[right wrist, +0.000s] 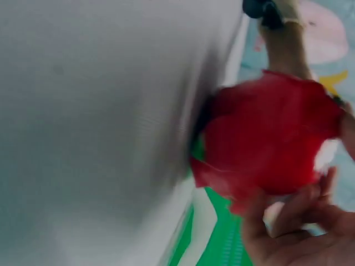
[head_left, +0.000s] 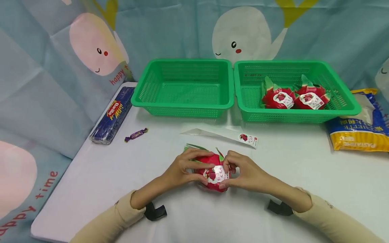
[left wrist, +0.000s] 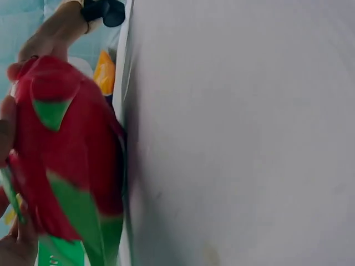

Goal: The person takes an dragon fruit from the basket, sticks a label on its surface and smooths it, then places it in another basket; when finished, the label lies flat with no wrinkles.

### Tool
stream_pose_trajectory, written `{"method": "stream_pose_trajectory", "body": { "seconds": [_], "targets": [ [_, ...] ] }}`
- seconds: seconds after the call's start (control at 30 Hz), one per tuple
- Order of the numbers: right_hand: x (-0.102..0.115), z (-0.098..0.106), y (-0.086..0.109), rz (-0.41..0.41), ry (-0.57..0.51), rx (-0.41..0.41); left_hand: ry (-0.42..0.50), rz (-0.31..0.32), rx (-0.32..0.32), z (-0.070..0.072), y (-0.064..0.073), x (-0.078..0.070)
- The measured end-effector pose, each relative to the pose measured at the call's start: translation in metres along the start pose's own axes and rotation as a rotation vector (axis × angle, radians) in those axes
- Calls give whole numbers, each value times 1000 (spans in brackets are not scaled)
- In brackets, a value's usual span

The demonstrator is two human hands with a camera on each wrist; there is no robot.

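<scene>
A red dragon fruit (head_left: 212, 187) with green leaf tips sits on the table in front of me, a white label (head_left: 219, 173) with a fruit picture on its top. The left hand (head_left: 189, 165) holds its left side, fingers spread across the top and fingertips on the label's edge. Round the right side curls the right hand (head_left: 243, 170), its index finger and thumb at the label's right edge. In the left wrist view the dragon fruit (left wrist: 61, 149) shows its red and green side. The right wrist view has the right hand's fingers (right wrist: 302, 208) against the red skin.
A white label strip (head_left: 225, 133) lies beyond the fruit. Behind stand two green baskets, the left one (head_left: 182, 106) and the right one (head_left: 294, 116), the latter with two labelled dragon fruits (head_left: 281, 98). Barilla spaghetti (head_left: 113, 113), a purple candy (head_left: 136, 135) and a pasta bag (head_left: 358, 133) lie around.
</scene>
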State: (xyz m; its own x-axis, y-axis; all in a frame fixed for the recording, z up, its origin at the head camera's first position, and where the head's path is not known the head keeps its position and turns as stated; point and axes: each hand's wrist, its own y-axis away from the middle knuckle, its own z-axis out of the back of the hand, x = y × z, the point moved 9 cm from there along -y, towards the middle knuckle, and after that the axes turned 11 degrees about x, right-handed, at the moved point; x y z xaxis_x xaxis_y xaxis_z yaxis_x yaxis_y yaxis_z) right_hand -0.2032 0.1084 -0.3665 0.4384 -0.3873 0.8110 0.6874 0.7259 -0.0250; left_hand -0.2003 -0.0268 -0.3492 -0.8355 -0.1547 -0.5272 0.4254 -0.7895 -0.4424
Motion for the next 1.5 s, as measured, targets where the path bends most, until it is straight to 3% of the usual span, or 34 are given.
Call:
{"method": "stream_pose_trajectory", "body": {
  "seconds": [0.07, 0.13, 0.2, 0.27, 0.37, 0.47, 0.6, 0.73, 0.83, 0.97, 1.07, 1.13, 1.3, 1.5],
  "targets": [
    [-5, 2, 2, -62, 13, 17, -11, -1, 16, 2, -2, 1],
    [-11, 4, 4, -103, -48, 57, -14, 7, 31, 4, -4, 3],
    [-14, 5, 6, -111, -56, 94, -7, 19, 31, 6, -5, 4],
    [-14, 6, 8, -95, -11, 98, -17, 32, 23, 6, -5, 4],
    [-5, 6, 10, -58, 172, 34, -82, 41, -12, 4, -3, 1],
    [0, 2, 11, -85, 290, -26, -159, 42, -46, -1, 0, -5],
    [-9, -9, 14, -193, 240, 89, -151, 53, -15, -3, 1, -6],
    [-10, -7, 20, -230, 197, 231, 40, 83, 35, 6, 3, 7],
    [3, 12, 19, -202, 259, 147, 207, 152, -26, 22, 5, 28],
    [25, 31, 6, -152, 371, -31, 474, 388, -182, 48, 10, 74],
    [36, 21, -9, -156, 462, -2, 711, 586, -300, 59, 18, 110],
    [39, 8, -18, -175, 496, 73, 834, 660, -369, 64, 23, 127],
    [37, -16, -34, -238, 502, 185, 1050, 688, -554, 75, 31, 147],
    [34, -19, -43, -251, 504, 132, 1147, 705, -660, 87, 33, 161]
  ]
}}
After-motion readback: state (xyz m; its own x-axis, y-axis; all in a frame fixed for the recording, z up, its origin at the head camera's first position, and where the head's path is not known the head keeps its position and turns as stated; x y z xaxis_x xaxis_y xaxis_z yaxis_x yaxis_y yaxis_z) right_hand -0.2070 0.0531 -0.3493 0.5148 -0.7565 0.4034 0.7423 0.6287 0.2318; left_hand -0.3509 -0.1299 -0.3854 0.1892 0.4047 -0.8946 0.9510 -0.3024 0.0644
